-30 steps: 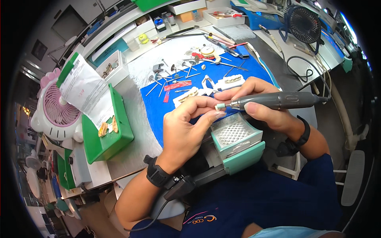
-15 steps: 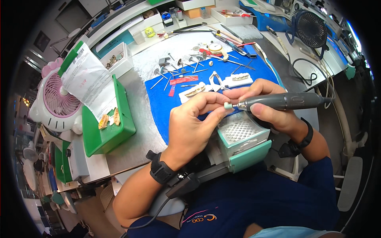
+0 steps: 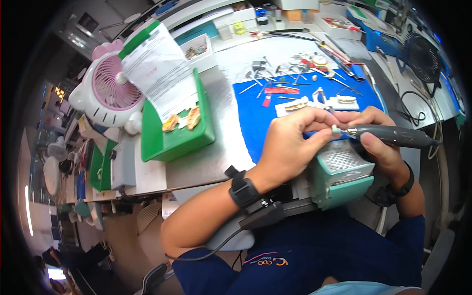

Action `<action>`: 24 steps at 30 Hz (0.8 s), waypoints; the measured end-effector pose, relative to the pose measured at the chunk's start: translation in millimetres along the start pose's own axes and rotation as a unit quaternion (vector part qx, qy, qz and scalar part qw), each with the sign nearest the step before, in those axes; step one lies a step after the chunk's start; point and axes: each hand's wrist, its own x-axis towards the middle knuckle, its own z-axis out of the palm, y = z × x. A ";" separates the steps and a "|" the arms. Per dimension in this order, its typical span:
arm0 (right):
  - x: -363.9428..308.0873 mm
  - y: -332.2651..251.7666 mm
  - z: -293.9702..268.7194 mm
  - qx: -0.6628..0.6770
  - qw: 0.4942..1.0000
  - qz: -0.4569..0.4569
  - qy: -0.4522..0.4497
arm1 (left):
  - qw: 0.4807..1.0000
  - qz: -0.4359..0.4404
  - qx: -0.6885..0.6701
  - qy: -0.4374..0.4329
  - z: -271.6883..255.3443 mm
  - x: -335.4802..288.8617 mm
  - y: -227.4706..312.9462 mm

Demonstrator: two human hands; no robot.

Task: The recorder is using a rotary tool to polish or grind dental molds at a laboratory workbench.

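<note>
My right hand [image 3: 384,156] grips a dark grey dental handpiece [image 3: 400,136], its metal tip pointing left. Between the thumb and fingertips of my left hand [image 3: 290,147] is a small pale tooth-like piece [image 3: 336,130], right at the handpiece's tip. Fingers partly cover it, so its exact shape is unclear. Both hands are close together above a teal bench box [image 3: 344,189] with a metal mesh top [image 3: 339,160]. Just beyond them, white dental casts [image 3: 296,104] joined by a hinged frame [image 3: 320,96] lie on a blue mat [image 3: 250,132].
Several burs and discs [image 3: 278,78] are strewn over the mat. At left stands a green tray [image 3: 169,151] with tan dental casts [image 3: 193,118] and a propped paper sheet [image 3: 160,69]. Beside it is a pink-and-white fan [image 3: 115,86]. A black fan [image 3: 424,59] stands far right.
My view has swung to the left, so the bench and hands appear further right. Both hands keep their grip, the pale piece still at the handpiece's tip.
</note>
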 end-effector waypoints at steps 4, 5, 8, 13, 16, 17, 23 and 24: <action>-1.8 3.0 -0.6 -0.013 0.998 -0.016 0.065 | 0.999 0.014 0.052 0.004 -1.9 0.7 -4.7; -3.1 3.2 -1.1 -0.006 0.998 -0.031 0.058 | 0.998 -0.005 0.061 0.005 -0.8 1.2 -6.3; -2.8 4.5 -1.5 0.022 0.999 -0.022 0.037 | 0.998 0.007 0.067 0.017 0.9 1.4 -6.7; -3.7 5.3 1.6 0.001 1.000 -0.015 0.025 | 0.999 0.030 0.041 0.018 0.2 0.2 -1.9; -4.1 6.3 2.8 0.006 1.000 -0.008 0.028 | 0.998 0.025 0.053 0.015 -1.0 -1.3 -1.1; -4.7 6.3 3.0 0.006 0.999 -0.005 0.033 | 0.998 0.032 0.048 0.013 -0.3 -1.6 -1.1; -4.2 3.5 4.7 0.014 1.000 -0.011 0.025 | 0.998 -0.002 0.069 0.005 0.1 -0.6 1.1; -3.6 3.1 5.4 0.023 0.999 -0.006 0.022 | 0.997 -0.008 0.079 0.000 -0.3 -0.2 1.4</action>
